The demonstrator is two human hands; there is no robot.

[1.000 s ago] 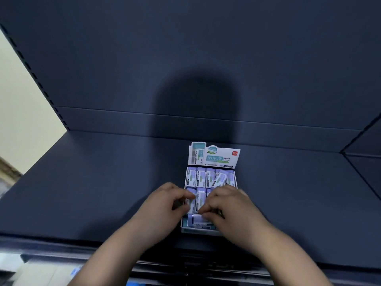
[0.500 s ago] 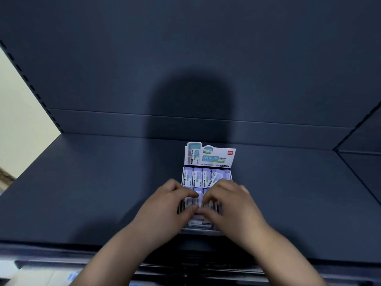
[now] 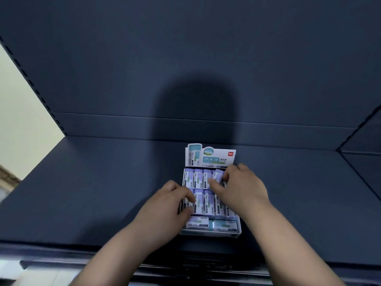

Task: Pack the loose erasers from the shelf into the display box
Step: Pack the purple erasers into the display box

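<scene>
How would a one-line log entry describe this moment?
right hand: pinches tilted lilac-wrapped eraser, back row | left hand: holds white cardboard display box, left side

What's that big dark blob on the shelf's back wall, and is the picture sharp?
Head view: the blob is a shadow on the back wall, above the box, so light likely comes from behind the person. Head view: eraser labels look soft; shelf lines bow slightly, wide-angle distortion.

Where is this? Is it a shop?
Probably a shop, likely its stationery section: a dark metal shelf with a slotted upright, and a printed display box packed with wrapped erasers.
</scene>
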